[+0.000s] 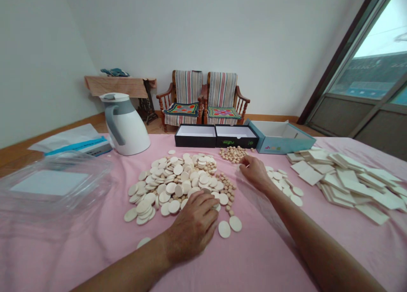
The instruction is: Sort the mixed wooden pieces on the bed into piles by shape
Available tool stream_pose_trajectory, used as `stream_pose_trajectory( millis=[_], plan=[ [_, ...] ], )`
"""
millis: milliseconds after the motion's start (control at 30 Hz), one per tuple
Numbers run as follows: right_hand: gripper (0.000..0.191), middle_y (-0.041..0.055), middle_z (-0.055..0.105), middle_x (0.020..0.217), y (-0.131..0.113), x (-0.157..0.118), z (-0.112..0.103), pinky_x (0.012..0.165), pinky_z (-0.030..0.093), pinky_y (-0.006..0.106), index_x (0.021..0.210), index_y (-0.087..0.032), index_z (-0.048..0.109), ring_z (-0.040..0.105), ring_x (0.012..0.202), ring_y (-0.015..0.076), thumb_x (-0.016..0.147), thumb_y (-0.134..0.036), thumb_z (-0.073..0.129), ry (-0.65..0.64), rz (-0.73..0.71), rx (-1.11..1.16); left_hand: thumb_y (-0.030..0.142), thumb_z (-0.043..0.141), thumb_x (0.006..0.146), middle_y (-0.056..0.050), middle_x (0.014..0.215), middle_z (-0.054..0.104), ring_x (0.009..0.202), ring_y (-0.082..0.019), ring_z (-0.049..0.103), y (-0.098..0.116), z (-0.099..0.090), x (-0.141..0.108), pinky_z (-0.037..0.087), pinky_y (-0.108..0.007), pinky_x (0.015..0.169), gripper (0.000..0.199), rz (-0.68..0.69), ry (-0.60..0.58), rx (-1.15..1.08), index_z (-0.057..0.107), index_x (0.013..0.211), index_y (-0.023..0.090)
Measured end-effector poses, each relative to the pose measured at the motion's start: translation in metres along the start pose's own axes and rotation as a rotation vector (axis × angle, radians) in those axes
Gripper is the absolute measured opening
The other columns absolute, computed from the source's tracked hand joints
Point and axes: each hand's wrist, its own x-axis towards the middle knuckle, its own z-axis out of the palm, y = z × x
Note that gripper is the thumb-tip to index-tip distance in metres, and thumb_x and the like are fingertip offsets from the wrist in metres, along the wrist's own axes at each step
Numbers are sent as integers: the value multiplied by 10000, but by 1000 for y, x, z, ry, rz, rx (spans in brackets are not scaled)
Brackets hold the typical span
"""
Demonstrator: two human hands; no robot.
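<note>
A wide heap of round wooden discs covers the middle of the pink cloth. My left hand reaches over the heap's near right edge, fingers curled down around a disc that they partly cover. My right hand is farther forward, thumb and fingers pinched on a pale disc mostly hidden by the fingertips. Beyond it lies a group of small wooden beads, and more beads border the heap. A smaller group of discs lies right of my right wrist. Two loose discs lie near my left hand.
Many flat wooden rectangles are piled at right. Two black boxes and a light blue box line the back. A white jug stands at left, near a clear plastic container. Two wooden chairs stand behind.
</note>
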Motion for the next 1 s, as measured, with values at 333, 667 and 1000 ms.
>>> stream_pose_trajectory(
  millis=[333,667,1000],
  plan=[
    [266,157,670,857,23,5,-26,747,415,374,773,-149,715,585,857,263,816,-239,468,171,-50,-321,148,510,887,-81,1168,622,1136,-235,510,0,0,0,352,-474,1077,136,-14,-21,1,617,969,166],
    [323,104,667,1004,-17,-15,22,827,451,305,1132,-183,663,596,924,182,875,-150,471,-247,-563,137,145,489,900,-87,1154,626,1128,-223,516,1,-1,1,358,-456,1069,158,-2,-9,6,618,991,163],
    [171,57,647,798,-36,-17,31,634,378,224,839,-129,663,560,708,132,766,-113,509,-245,-297,42,142,528,877,-75,1176,616,1140,-222,506,0,1,0,339,-453,1089,133,-9,-20,8,616,975,157]
  ],
)
